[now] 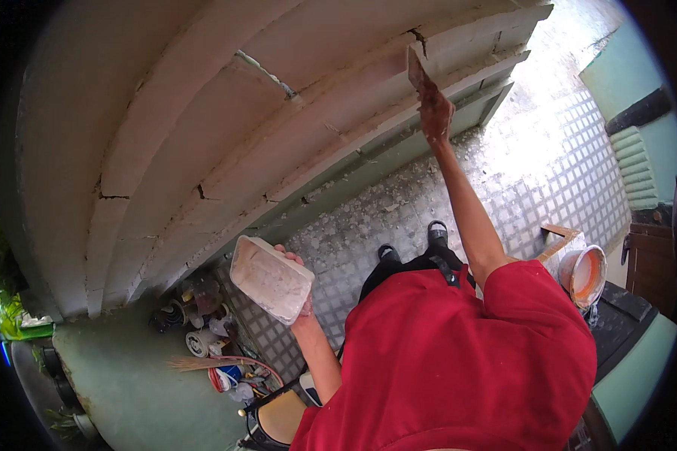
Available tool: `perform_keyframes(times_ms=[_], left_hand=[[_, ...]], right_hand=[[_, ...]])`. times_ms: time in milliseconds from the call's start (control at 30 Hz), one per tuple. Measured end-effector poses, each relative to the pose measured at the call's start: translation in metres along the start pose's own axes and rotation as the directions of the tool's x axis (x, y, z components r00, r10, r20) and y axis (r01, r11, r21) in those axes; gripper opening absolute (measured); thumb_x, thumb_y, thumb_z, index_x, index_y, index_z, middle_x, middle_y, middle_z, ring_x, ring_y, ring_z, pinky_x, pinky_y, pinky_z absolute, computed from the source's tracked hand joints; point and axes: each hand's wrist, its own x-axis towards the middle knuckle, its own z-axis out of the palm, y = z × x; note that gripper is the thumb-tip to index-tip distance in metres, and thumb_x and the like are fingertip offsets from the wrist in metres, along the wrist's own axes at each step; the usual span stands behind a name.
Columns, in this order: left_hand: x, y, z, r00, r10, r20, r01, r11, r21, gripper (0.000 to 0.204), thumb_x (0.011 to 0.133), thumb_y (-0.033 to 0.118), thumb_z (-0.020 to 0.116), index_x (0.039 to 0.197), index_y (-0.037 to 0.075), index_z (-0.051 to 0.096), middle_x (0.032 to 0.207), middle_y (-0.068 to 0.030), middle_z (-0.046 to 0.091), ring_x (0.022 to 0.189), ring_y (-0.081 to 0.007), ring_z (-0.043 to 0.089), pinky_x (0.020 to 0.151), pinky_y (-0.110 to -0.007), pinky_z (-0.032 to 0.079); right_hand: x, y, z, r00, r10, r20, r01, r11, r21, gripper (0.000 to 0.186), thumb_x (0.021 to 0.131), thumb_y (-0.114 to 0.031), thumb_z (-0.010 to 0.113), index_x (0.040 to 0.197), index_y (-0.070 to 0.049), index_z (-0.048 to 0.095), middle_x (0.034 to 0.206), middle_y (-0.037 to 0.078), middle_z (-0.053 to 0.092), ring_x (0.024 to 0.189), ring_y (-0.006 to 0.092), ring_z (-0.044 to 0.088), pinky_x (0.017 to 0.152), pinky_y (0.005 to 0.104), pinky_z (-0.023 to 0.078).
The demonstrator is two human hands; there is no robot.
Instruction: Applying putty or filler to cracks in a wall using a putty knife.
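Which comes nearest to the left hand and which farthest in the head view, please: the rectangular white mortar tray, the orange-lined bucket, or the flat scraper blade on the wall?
1. Rectangular white mortar tray: held in the left hand itself, at lower centre.
2. Flat scraper blade: raised by the right hand against the cracked moulding, upper right.
3. Orange-lined bucket: far right, beyond the red shirt.
The last two are a fairly close call.

Cracked matt plaster moulding (293, 113)

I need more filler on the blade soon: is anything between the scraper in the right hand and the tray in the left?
Nothing visible. The right hand presses the scraper to the cracked moulding; the left hand holds the tray lower, with only open air between.
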Motion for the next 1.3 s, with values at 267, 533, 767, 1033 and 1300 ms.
perform_keyframes(times_ms=[267, 533, 767, 1033, 1300], left_hand=[[-0.001, 0.000, -0.002, 0.999, 0.023, -0.028, -0.024, 0.999, -0.038, 0.060, 0.098, 0.037, 0.051, 0.146, 0.006, 0.033, 0.136, -0.0224, 0.040, 0.120, -0.0406, 0.050, 0.110, -0.051, 0.039], [-0.006, 0.006, -0.006, 0.997, 0.051, -0.050, -0.053, 0.998, -0.035, 0.060, 0.098, 0.037, 0.051, 0.146, 0.007, 0.033, 0.135, -0.0230, 0.042, 0.118, -0.0402, 0.052, 0.107, -0.051, 0.041], [-0.011, 0.020, -0.008, 0.994, 0.075, -0.083, -0.075, 0.997, -0.005, 0.060, 0.098, 0.039, 0.049, 0.146, 0.007, 0.033, 0.134, -0.0234, 0.043, 0.116, -0.0402, 0.053, 0.107, -0.052, 0.041], [-0.002, 0.030, -0.011, 0.999, 0.030, -0.013, -0.030, 0.999, -0.022, 0.060, 0.099, 0.039, 0.049, 0.147, 0.007, 0.033, 0.136, -0.0237, 0.042, 0.118, -0.0402, 0.051, 0.108, -0.050, 0.041], [-0.003, 0.022, -0.003, 1.000, -0.015, -0.016, 0.014, 0.997, -0.074, 0.060, 0.098, 0.035, 0.051, 0.146, 0.005, 0.033, 0.136, -0.0236, 0.039, 0.120, -0.0407, 0.049, 0.109, -0.051, 0.039]], right_hand=[[0.018, -0.008, -0.007, 0.980, -0.196, 0.044, 0.199, 0.978, -0.069, 0.033, 0.092, -0.018, 0.056, 0.124, -0.018, 0.065, 0.089, 0.022, 0.066, 0.074, 0.0427, 0.064, 0.066, 0.0483, 0.050], [-0.026, -0.050, 0.025, 0.945, -0.322, 0.058, 0.321, 0.947, 0.028, 0.059, 0.089, -0.002, 0.052, 0.141, -0.029, 0.050, 0.111, 0.014, 0.066, 0.081, 0.0410, 0.065, 0.069, 0.0474, 0.052], [-0.103, -0.111, 0.057, 0.935, -0.229, 0.271, 0.225, 0.973, 0.046, 0.068, 0.081, 0.007, 0.048, 0.141, -0.025, 0.051, 0.116, 0.016, 0.064, 0.094, 0.0358, 0.068, 0.074, 0.0414, 0.055], [-0.103, -0.094, 0.053, 0.909, -0.352, 0.225, 0.303, 0.926, 0.223, 0.061, 0.082, 0.010, 0.047, 0.134, -0.019, 0.058, 0.129, 0.009, 0.061, 0.110, 0.0312, 0.063, 0.085, 0.0400, 0.055], [0.002, -0.021, 0.002, 0.863, -0.462, -0.206, 0.451, 0.887, -0.099, 0.056, 0.084, 0.013, 0.042, 0.130, -0.012, 0.062, 0.134, 0.011, 0.058, 0.128, 0.0265, 0.053, 0.105, 0.0369, 0.044]])
